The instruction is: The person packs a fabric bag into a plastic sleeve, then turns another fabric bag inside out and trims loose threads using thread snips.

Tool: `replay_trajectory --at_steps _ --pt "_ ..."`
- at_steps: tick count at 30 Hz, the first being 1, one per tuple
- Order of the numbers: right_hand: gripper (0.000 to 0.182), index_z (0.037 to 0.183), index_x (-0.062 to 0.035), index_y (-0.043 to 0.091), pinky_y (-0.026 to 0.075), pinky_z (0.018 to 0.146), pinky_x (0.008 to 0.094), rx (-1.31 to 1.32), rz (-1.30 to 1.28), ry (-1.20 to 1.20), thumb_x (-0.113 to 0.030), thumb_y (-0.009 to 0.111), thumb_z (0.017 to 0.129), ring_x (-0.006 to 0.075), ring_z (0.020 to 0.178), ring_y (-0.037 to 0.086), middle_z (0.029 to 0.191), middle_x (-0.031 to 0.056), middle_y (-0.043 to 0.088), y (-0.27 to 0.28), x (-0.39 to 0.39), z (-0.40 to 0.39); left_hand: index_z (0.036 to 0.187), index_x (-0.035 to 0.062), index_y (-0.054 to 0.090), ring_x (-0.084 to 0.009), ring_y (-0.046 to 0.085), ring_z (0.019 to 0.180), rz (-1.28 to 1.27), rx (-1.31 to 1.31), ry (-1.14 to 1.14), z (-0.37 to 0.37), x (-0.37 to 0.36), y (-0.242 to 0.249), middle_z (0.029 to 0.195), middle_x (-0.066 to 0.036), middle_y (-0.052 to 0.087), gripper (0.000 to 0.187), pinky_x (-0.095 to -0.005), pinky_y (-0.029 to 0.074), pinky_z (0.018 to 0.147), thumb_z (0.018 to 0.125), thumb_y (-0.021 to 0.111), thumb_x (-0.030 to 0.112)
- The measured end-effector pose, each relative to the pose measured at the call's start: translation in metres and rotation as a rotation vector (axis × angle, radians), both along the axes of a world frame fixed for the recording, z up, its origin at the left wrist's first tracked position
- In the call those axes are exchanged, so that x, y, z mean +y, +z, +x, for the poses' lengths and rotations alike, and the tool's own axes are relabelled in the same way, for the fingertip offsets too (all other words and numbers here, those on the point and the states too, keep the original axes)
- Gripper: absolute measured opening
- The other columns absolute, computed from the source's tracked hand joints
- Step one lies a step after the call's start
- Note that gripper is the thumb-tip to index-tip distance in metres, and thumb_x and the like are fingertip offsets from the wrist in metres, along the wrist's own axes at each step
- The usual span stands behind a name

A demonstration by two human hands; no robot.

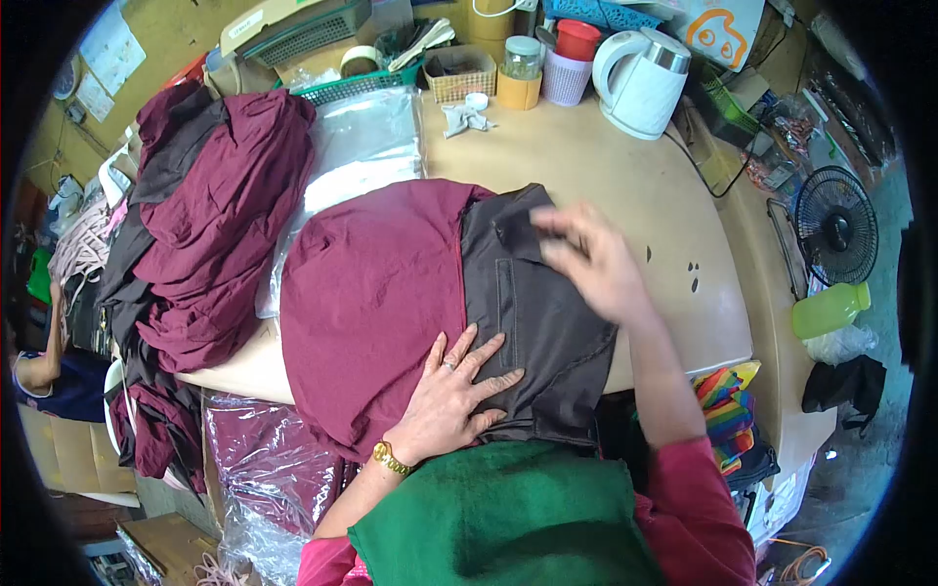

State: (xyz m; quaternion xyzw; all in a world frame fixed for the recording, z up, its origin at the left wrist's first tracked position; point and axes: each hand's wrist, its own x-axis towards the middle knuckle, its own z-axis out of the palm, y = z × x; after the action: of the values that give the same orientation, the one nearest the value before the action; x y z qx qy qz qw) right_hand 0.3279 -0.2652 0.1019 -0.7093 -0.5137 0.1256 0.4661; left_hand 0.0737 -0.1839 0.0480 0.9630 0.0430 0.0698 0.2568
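A maroon and dark grey garment [376, 283] lies spread over the near edge of the table. My left hand [445, 396], with a ring and a gold watch, rests flat on it across the seam between the two colours, fingers spread. Over the upper right of the dark grey panel [532, 322] is my right hand [596, 264], slightly blurred, its fingers loosely bent and apart with nothing visible between them. Beside the left hand's fingertips, a narrow stitched strip [506, 308] runs along the dark panel. A green cloth [498, 518] covers my lap.
A pile of similar maroon garments [220, 205] stands left, beside clear plastic bags [362, 146]. Along the table's back are a basket [459, 73], a jar [522, 68] and a white kettle [640, 83] with its cord. A fan [835, 225] stands right. Another person's arm [49, 342] shows far left.
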Motion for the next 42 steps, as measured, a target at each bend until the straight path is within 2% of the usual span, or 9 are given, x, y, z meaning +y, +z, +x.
replay_trajectory --at_steps 3,9,13,16,19,24,28,32,42 --pt "0.032 0.114 -0.0004 0.067 0.046 0.093 0.0403 -0.148 -0.116 -0.095 -0.015 0.067 0.086 0.0371 0.107 0.059 0.108 0.0213 0.060 -0.009 0.074 0.058 0.133 0.0266 0.061 -0.0366 0.025 0.146 0.011 0.001 -0.002 0.000 -0.002 -0.001 0.153 -0.010 0.037 0.056 -0.0568 0.016 0.118 0.079 0.075 0.033" --pt "0.046 0.128 -0.0066 0.060 0.044 0.100 0.0420 -0.280 -0.256 -0.162 -0.025 0.068 0.087 0.0383 0.115 0.056 0.124 0.0224 0.054 -0.046 0.154 0.096 0.132 0.0281 0.062 -0.0368 0.025 0.146 0.027 -0.009 0.008 0.000 0.000 -0.003 0.153 -0.009 0.038 0.056 -0.0582 0.015 0.118 0.079 0.074 0.042" --pt "0.049 0.130 -0.0060 0.056 0.042 0.103 0.0416 -0.393 -0.193 0.000 -0.029 0.067 0.088 0.0366 0.121 0.051 0.125 0.0206 0.052 -0.022 0.106 0.077 0.134 0.0231 0.060 -0.0394 0.028 0.144 -0.010 -0.038 0.001 -0.003 0.005 0.003 0.153 -0.014 0.036 0.058 -0.0556 0.021 0.117 0.080 0.074 0.041" --pt "0.058 0.132 -0.0074 0.054 0.038 0.107 0.0392 -0.247 -0.278 0.155 -0.026 0.074 0.081 0.0351 0.127 0.049 0.132 0.0214 0.049 0.004 0.033 0.052 0.129 0.0055 0.056 -0.0390 0.043 0.125 -0.293 -0.370 0.307 -0.003 0.008 -0.006 0.137 -0.022 0.041 0.057 -0.0457 0.040 0.105 0.081 0.076 0.027" --pt "0.073 0.134 -0.0112 0.053 0.033 0.113 0.0435 -0.029 -0.344 0.232 -0.026 0.083 0.070 0.0401 0.138 0.036 0.147 0.0217 0.038 0.007 -0.042 0.029 0.124 0.0023 0.051 -0.0213 0.060 0.101 -0.790 -0.437 0.585 0.002 0.019 -0.020 0.126 -0.016 0.041 0.045 -0.0334 0.053 0.083 0.085 0.071 0.011" --pt "0.073 0.128 -0.0131 0.057 0.027 0.115 0.0484 -0.333 -0.489 0.182 -0.026 0.089 0.063 0.0429 0.144 0.023 0.154 0.0211 0.032 -0.036 -0.100 -0.006 0.115 -0.0010 0.050 -0.0259 0.064 0.073 -0.325 -0.199 0.573 0.014 0.032 0.005 0.089 -0.013 0.058 0.054 -0.0367 0.051 0.066 0.081 0.080 0.029" --pt "0.053 0.107 -0.0103 0.061 0.030 0.111 0.0495 -0.314 -0.270 -0.084 -0.025 0.088 0.064 0.0429 0.137 0.033 0.148 0.0211 0.038 -0.054 -0.104 -0.026 0.092 -0.0009 0.053 -0.0412 0.064 0.075 -0.075 -0.104 0.519 0.027 0.041 -0.010 0.085 -0.020 0.063 0.042 -0.0472 0.052 0.068 0.084 0.075 0.034" --pt "0.039 0.092 -0.0065 0.058 0.040 0.095 0.0480 -0.377 -0.281 -0.290 -0.023 0.085 0.068 0.0396 0.116 0.048 0.128 0.0185 0.052 -0.053 -0.102 -0.039 0.090 -0.0028 0.057 -0.0408 0.066 0.078 0.055 0.075 0.597 0.042 0.035 -0.002 0.087 -0.023 0.065 0.037 -0.0468 0.055 0.071 0.087 0.067 0.032" --pt "0.038 0.096 -0.0010 0.056 0.050 0.075 0.0447 -0.267 -0.437 -0.167 -0.021 0.082 0.076 0.0376 0.086 0.062 0.103 0.0164 0.062 -0.032 -0.094 -0.024 0.094 -0.0059 0.065 -0.0349 0.071 0.084 0.058 0.277 0.401 0.054 0.059 0.009 0.097 -0.024 0.068 0.028 -0.0432 0.057 0.076 0.088 0.054 0.020"
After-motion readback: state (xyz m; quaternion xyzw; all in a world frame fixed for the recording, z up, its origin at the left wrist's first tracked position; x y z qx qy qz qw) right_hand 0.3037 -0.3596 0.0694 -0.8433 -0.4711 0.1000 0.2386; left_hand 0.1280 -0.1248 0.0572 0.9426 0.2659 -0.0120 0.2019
